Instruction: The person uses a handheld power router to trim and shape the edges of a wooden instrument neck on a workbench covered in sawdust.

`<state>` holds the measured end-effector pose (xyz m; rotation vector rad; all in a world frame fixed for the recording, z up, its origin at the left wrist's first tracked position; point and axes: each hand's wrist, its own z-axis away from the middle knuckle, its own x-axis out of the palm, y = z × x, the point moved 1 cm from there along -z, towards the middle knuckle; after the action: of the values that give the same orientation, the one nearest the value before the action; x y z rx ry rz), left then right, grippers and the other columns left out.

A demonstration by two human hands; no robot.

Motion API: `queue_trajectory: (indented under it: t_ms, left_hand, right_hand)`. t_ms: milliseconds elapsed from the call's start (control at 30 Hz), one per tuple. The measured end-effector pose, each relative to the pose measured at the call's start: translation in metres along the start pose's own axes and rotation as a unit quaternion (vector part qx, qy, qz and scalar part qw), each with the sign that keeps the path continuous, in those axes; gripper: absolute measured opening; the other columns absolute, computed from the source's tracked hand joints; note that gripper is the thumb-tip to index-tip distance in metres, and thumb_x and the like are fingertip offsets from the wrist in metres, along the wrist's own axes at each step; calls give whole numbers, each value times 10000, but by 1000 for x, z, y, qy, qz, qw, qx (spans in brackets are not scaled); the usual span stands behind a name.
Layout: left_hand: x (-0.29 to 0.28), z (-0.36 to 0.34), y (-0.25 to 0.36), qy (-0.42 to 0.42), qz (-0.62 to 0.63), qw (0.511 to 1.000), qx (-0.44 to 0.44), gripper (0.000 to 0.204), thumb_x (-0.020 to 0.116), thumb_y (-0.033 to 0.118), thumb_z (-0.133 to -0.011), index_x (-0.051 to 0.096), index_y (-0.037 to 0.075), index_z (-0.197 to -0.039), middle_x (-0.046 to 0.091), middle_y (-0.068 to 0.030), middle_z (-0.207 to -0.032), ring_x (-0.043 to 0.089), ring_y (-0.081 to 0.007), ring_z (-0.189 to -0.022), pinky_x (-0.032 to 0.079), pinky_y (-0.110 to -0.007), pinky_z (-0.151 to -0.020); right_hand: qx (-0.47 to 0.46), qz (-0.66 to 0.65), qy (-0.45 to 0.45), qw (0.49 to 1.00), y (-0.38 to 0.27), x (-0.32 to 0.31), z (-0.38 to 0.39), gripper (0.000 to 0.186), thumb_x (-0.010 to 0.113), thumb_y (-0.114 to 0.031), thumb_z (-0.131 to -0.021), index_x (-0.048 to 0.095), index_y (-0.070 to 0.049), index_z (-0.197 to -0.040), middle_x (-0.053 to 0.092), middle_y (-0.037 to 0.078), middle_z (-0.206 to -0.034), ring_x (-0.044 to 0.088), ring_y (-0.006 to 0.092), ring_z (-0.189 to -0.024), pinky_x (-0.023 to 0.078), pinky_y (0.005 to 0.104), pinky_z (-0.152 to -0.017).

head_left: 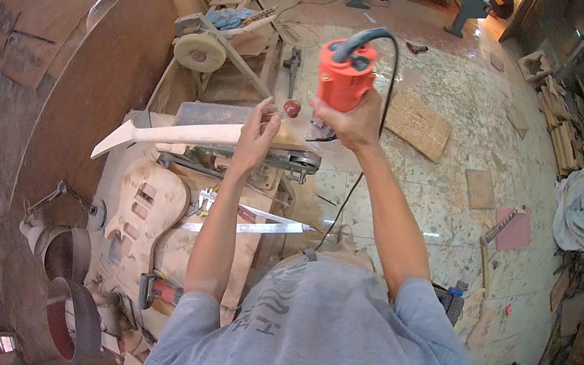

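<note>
My right hand [355, 122] is wrapped round an orange-red handheld power tool [343, 87], probably a trim router, held upright above the bench end. A thick black cord leaves its top and loops down past my wrist. My left hand [258, 133] is beside the end of a pale wooden guitar neck [189, 134], thumb and fingers apart and slightly curled. The neck lies across the bench, its flared headstock toward the left; my left hand hides part of its other end. A red knob [291, 109] shows between my hands. The tool's lower end is partly hidden.
An unfinished guitar body [152, 198] lies nearer me on the left, with a steel ruler [246, 228] and calipers [206, 201] beside it. A second red tool [164, 291] sits below. A wooden board [418, 126] rests on the floor; scrap wood [558, 129] is stacked along the right.
</note>
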<state>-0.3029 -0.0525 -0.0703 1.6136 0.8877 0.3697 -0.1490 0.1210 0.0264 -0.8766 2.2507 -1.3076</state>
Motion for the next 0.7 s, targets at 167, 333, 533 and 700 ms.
queue_trajectory:
  t_ms: [167, 333, 533, 700]
  left_hand:
    - [5, 3, 9, 6, -154, 985, 75, 708, 803, 407, -927, 561, 7, -1458, 711, -222, -1268, 700, -337, -1162, 516, -440, -1008]
    - [10, 2, 11, 5, -181, 982, 45, 568, 825, 309, -888, 644, 0, -1329, 756, -193, -1111, 719, -367, -1065, 535, -448, -907]
    - [13, 3, 8, 71, -123, 988, 60, 473, 814, 223, -902, 650, 1, -1286, 754, -193, -1083, 723, -364, -1007, 539, -442, -909]
    - [16, 0, -3, 92, -133, 985, 67, 367, 751, 163, -939, 646, 11, -1256, 746, -212, -1062, 725, -382, -984, 543, -438, -891]
  right_hand:
    - [-17, 21, -51, 998, 5, 17, -1, 434, 915, -230, -711, 694, -56, -1040, 729, 10, -871, 670, 119, -770, 552, 311, -720]
    - [-17, 38, -77, 996, 7, 18, -6, 440, 908, -230, -707, 692, -51, -1046, 731, 19, -869, 687, 125, -768, 560, 319, -726]
    - [-10, 0, -92, 996, 7, 27, -12, 466, 915, -254, -695, 691, -35, -1039, 728, 29, -866, 676, 128, -767, 554, 320, -733]
    - [-33, 25, -84, 996, 5, 26, -15, 517, 923, -299, -672, 689, -23, -1041, 730, 41, -860, 677, 150, -782, 558, 337, -755]
